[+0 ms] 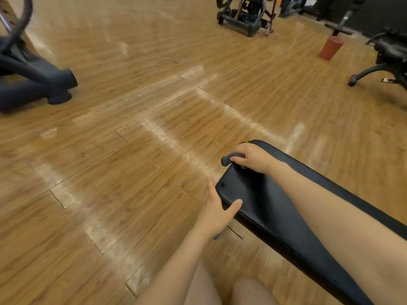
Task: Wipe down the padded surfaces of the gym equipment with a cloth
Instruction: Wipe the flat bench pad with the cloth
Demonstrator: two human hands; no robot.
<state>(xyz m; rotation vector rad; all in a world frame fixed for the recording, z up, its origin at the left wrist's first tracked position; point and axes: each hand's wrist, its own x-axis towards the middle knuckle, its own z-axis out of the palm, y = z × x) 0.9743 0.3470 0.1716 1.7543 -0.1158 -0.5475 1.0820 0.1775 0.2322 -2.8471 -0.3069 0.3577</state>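
A black padded bench [271, 208] runs from the lower right toward the middle of the view. At its far end, my right hand [253, 158] grips a dark grey handle [226, 160] that sticks out past the pad's corner. My left hand [217, 206] lies against the pad's near left edge with its fingers straight and its thumb resting on the black surface. No cloth shows in either hand; a bit of yellow [246, 142] peeks out beyond my right hand.
Wooden plank floor [132, 150] spreads all around. A dark machine base [39, 84] stands at the left. More gym machines [242, 14] sit at the back, a black frame [387, 62] at the right, with a reddish-brown bucket [330, 48] beside it. My knees show at the bottom.
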